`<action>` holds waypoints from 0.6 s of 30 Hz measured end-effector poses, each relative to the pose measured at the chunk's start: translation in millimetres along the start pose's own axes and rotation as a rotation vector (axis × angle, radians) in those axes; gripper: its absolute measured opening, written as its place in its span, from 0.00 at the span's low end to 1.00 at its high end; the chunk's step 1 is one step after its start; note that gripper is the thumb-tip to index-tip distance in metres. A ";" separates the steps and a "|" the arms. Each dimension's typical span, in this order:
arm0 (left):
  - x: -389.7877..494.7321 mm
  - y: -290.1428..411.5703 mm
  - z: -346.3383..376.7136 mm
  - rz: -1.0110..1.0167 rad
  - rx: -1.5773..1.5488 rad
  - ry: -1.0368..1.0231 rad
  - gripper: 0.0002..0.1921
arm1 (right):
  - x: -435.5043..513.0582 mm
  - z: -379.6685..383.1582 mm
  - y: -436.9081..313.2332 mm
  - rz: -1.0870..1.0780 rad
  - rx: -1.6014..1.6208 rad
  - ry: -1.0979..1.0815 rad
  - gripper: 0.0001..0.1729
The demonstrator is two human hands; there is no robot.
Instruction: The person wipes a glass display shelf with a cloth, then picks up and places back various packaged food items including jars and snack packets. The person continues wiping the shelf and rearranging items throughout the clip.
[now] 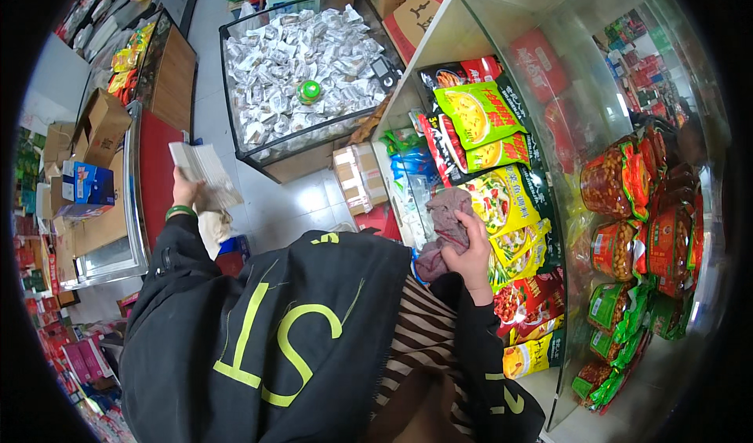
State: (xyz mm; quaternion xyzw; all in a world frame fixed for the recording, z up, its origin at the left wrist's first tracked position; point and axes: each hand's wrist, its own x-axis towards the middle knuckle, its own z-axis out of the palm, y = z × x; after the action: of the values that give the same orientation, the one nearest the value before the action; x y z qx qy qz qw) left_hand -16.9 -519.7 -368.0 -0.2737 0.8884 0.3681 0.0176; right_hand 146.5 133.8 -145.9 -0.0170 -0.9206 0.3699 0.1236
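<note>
My left hand (186,189), with a green bangle at the wrist, grips a flat, pale, ridged bundle (206,169); its exact kind is unclear. My right hand (472,254) holds a crumpled brownish-purple cloth (450,222) over the near edge of a shelf. Beside that cloth lie yellow seasoning packets (500,201), with green packets (479,116) farther up and red ones (529,299) lower down. A glass pane (565,231) stands to the right of the packets, and beyond it are plastic jars (612,178) of food with red or green wrapping.
A black-framed bin (282,163) holds many small wrapped items and a green-lidded jar (309,91). Below its right corner stands a taped carton (360,178). To the left, a metal-edged counter (136,207) bears open cardboard boxes (101,126) and a blue box (88,184).
</note>
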 end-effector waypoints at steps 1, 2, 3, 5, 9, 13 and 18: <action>-4.6 3.4 8.6 -0.058 0.114 0.007 0.57 | 2.0 0.0 -2.4 -0.007 -0.012 -0.008 0.31; -10.7 5.1 12.9 -0.144 0.336 -0.011 0.60 | 4.9 2.0 -7.0 -0.009 -0.026 -0.015 0.32; -12.3 10.7 20.3 -0.092 0.378 -0.018 0.58 | 6.3 1.0 -12.0 -0.003 -0.042 -0.005 0.32; 1.9 1.2 38.8 0.108 0.086 -0.186 0.47 | 14.0 -1.9 -19.6 -0.036 -0.032 -0.024 0.32; -110.9 223.5 52.3 0.051 -0.103 -0.934 0.34 | 25.3 -4.4 -35.2 -0.112 -0.001 0.054 0.32; -209.7 352.3 77.8 0.515 -0.518 -1.664 0.39 | 36.5 0.3 -58.3 -0.215 -0.093 0.105 0.32; -319.3 377.6 139.5 0.152 -0.981 -1.717 0.30 | 24.9 21.4 -68.4 -0.127 -0.026 0.015 0.43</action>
State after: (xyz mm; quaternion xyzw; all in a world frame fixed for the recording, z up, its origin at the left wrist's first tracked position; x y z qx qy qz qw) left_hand 42.1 -57.4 -152.0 0.1667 0.3389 0.7685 0.5165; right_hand 121.3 72.7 -108.6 0.0370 -0.9236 0.3493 0.1533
